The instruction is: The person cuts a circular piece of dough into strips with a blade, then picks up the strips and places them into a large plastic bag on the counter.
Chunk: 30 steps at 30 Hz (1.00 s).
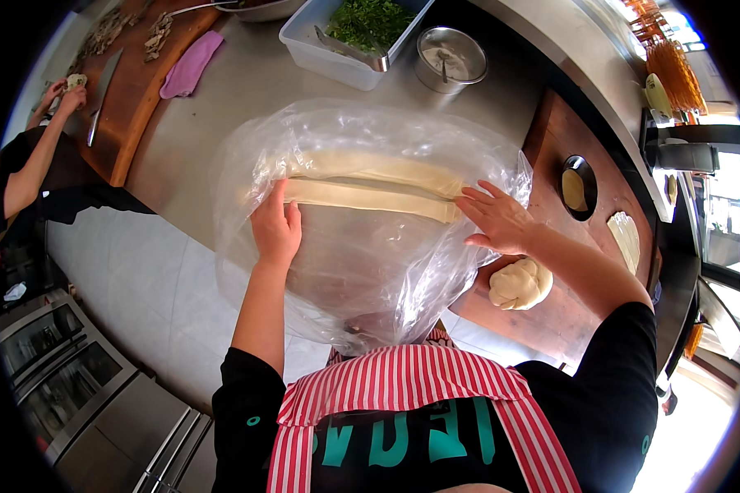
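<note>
Two long strips of pale dough lie side by side on a clear plastic sheet or bag (357,265) in front of me. Folds of the plastic partly cover the far strip (370,165). At the left end of the near dough strip (370,198) is my left hand (276,231), thumb and fingers around the end; whether it grips is unclear. My right hand (496,219) touches the strip's right end, its fingers spread and palm down.
A ball of dough (521,283) and a black oval dish with dough (573,188) sit on the right wooden board (549,135). Beyond the plastic stand a tub of greens (345,73) with tongs and a steel bowl (450,86). A co-worker's hands (68,98) are near a cleaver (105,86).
</note>
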Each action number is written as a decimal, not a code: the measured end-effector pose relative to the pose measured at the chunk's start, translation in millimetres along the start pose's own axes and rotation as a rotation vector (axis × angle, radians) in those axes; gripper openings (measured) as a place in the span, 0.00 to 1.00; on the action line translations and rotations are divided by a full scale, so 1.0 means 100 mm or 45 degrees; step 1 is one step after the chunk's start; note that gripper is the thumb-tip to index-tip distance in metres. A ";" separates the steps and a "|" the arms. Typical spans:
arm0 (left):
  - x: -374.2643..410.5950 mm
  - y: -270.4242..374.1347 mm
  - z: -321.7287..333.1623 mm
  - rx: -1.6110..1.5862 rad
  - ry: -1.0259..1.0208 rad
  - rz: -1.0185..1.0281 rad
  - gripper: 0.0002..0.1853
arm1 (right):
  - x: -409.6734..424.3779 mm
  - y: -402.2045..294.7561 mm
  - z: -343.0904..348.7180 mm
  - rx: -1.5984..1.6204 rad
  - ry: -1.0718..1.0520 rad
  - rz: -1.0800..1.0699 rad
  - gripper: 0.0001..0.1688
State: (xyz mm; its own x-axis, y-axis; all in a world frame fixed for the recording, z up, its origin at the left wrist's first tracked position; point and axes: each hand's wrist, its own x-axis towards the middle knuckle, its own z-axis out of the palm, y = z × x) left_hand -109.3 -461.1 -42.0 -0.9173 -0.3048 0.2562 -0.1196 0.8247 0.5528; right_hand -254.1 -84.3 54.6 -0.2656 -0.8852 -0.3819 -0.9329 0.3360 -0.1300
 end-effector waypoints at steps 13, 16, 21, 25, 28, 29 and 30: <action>-0.35 0.64 0.08 -0.166 -0.221 0.419 0.14 | 1.63 -1.01 -0.09 0.649 0.429 0.304 0.33; -0.38 0.67 0.20 -0.200 -0.357 0.374 0.13 | 2.18 -1.26 -0.29 0.883 0.371 0.248 0.31; -0.27 0.69 0.22 -0.235 -0.426 0.278 0.14 | 2.74 -1.56 -0.48 0.733 0.165 0.215 0.29; -0.22 0.59 0.36 -0.207 -0.452 0.378 0.15 | 2.85 -1.59 -0.51 0.673 0.137 0.069 0.30; -0.24 0.59 0.34 -0.225 -0.404 0.350 0.16 | 2.69 -1.38 -0.45 0.693 0.119 0.051 0.31; -0.26 0.56 0.34 -0.202 -0.422 0.393 0.16 | 2.53 -1.27 -0.29 0.816 0.294 0.074 0.31; -0.29 0.56 0.35 -0.179 -0.438 0.427 0.17 | 2.33 -1.17 -0.18 0.936 0.464 0.090 0.31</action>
State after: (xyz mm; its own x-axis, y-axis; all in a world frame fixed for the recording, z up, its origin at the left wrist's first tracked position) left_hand -102.2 -389.5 -46.0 -0.9714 0.1605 0.1752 0.2342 0.7710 0.5922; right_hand -210.9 -335.7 -3.0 -0.4980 -0.8605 -0.1070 -0.5471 0.4076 -0.7311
